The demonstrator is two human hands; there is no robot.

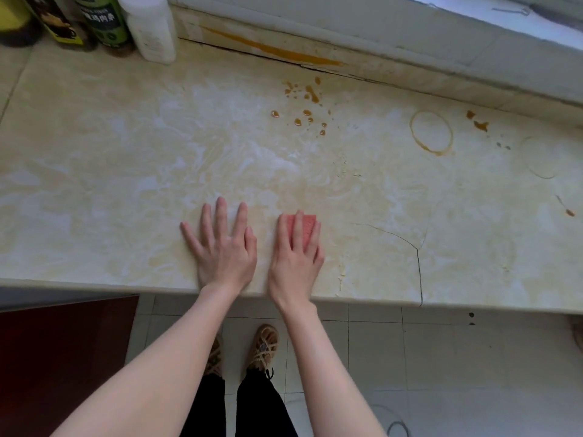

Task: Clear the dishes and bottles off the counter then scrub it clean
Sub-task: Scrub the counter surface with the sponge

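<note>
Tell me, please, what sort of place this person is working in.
Most likely a home kitchen: a stained marble-look counter, condiment bottles at its back left corner, and a pink sponge under the right hand.

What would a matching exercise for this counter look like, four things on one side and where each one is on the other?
Things:
1 left hand
2 right hand
3 white bottle
4 brown ring stain

Places:
A back left corner of the counter
B gripping the pink sponge
C flat on bare counter, fingers spread
D right side, toward the back

Pairs: 1-C, 2-B, 3-A, 4-D.
</note>
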